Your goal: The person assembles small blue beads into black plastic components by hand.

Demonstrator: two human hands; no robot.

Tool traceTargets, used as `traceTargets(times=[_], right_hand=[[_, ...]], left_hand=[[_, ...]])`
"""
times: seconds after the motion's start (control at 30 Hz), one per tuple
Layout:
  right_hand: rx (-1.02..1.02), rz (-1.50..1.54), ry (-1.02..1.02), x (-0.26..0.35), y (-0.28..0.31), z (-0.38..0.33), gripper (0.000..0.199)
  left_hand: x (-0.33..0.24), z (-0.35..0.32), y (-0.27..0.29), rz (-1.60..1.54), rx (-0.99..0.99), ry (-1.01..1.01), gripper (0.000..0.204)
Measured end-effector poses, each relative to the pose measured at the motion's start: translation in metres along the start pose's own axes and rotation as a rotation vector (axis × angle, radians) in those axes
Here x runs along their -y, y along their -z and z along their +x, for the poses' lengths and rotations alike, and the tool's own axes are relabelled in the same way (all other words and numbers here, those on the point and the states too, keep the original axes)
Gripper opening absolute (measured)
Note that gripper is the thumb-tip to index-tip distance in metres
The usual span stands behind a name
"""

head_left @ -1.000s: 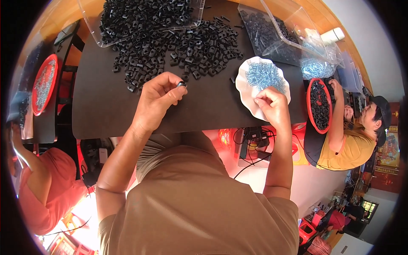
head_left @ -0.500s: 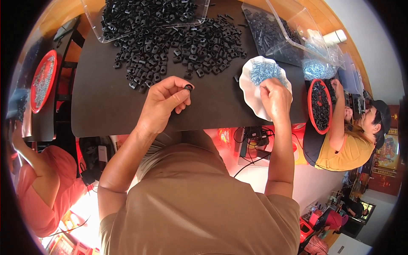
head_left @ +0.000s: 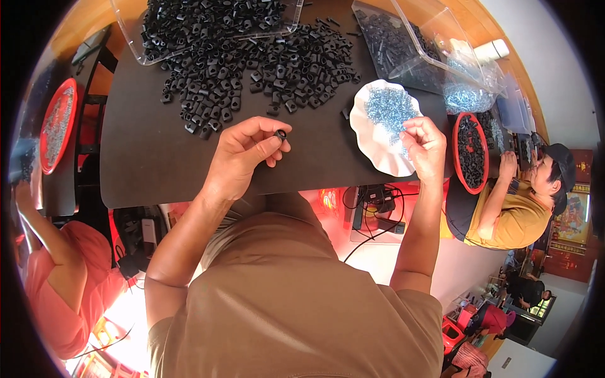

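My left hand (head_left: 242, 154) is closed, with a small black plastic ring-like part (head_left: 280, 135) pinched between thumb and forefinger above the dark table. Over the right side of a white wavy-rimmed dish (head_left: 368, 135), my right hand (head_left: 426, 148) has its thumb and forefinger drawn together. Whatever may be between those fingertips is too small to make out. Tiny bluish-silver pieces (head_left: 386, 108) are heaped in the dish, beside and under the fingertips. A wide pile of black plastic parts (head_left: 302, 63) like the held one lies beyond both hands.
A clear tub (head_left: 151, 60) with more black parts stands at the far left. Far right are a clear bin (head_left: 413, 75) and a bag of bluish pieces (head_left: 469, 94). A co-worker (head_left: 510, 208) sits right by a red tray (head_left: 459, 157); another person (head_left: 72, 277) sits left.
My right hand has shifted right across the dish, uncovering more of the bluish heap, and its fingers show more clearly. My left hand keeps the black part nearly where it was.
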State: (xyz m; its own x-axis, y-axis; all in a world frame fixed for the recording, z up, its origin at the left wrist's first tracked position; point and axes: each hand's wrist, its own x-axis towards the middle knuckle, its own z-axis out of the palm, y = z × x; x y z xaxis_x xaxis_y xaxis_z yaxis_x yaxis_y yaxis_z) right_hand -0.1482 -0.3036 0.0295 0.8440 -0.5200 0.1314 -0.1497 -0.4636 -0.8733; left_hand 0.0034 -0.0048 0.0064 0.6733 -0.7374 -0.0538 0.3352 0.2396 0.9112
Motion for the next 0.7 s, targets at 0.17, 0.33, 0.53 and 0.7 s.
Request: traceTargets(times=[0.17,0.33,0.53,0.7], right_hand=[[0.067,-0.385,0.123,0.016,0.003,-0.005,0.016],[0.109,-0.711,0.179,0.017,-0.005,-0.010,0.012],[0.032,-0.609,0.124,0.018,-0.003,-0.009,0.015],[0.018,-0.276,0.083,-0.001,-0.001,-0.007,0.016]], left_hand=[[0.000,-0.002,0.005,0.004,-0.008,0.021,0.017],[0.001,-0.002,0.003,0.038,0.022,0.023,0.018],[0.000,-0.003,0.004,0.016,0.000,0.033,0.015],[-0.001,-0.002,0.003,0.028,0.002,0.040,0.014]])
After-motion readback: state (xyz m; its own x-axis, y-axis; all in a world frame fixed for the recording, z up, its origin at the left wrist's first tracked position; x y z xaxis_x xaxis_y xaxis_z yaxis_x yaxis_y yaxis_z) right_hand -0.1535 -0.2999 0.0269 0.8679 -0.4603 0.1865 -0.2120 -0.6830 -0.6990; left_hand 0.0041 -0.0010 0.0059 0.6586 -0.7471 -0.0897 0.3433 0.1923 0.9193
